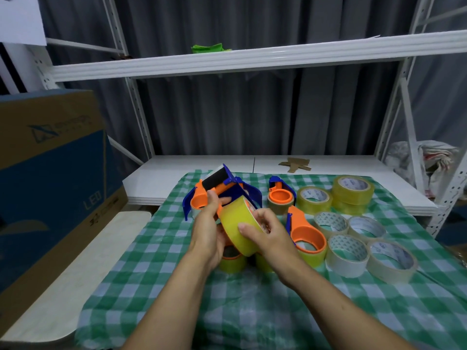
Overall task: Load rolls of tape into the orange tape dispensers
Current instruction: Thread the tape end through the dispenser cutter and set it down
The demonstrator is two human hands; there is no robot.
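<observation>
Work surface: green-and-white checked cloth [177, 286], wrinkled. Its far edge laps onto a white lower shelf [177, 173]. A blue and brown cardboard box [50, 173] borders the left side, and a white shelf upright [449, 198] stands at the right. All the objects sit on the far half of the cloth; the forearms cross the near half.

Left hand [208, 233]: fingers curled round the held dispenser [227, 190], which has an orange body, a blue guard and a black pad on top, and is raised above the cloth.

Right hand [270, 238]: thumb and fingers clasp a yellow tape roll [237, 226]. The roll is glossy and tilted, and its far side meets the held dispenser.

On the cloth:
- A second dispenser [280, 195] has its orange hub seated in a brown roll.
- A third dispenser [307, 236] sits in a yellow roll, just right of the hands.
- Loose yellow rolls [352, 190] lie at the far right, two of them stacked.
- Four pale translucent rolls [347, 253] lie flat in a cluster, touching.
</observation>
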